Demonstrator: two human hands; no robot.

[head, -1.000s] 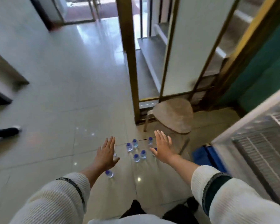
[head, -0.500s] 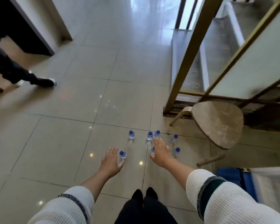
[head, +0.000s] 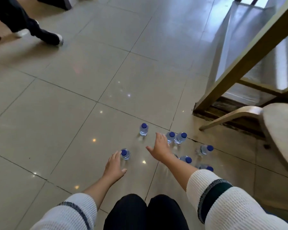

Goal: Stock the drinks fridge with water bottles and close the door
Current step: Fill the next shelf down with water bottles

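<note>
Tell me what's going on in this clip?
A person reaches down toward small blue-capped water bottles standing on the tiled floor. The left hand is open beside one bottle set apart; the right hand is open over the main cluster. Nothing is gripped yet, and no fridge is in view.

Left hand (head: 114,168) and right hand (head: 160,149) outstretched downward; fingers straight (empty)

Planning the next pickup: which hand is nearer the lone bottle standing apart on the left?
Left. The left hand has its fingertips right beside the lone bottle, though contact is unclear. The right hand reaches off to its right, by the bottle cluster.
</note>
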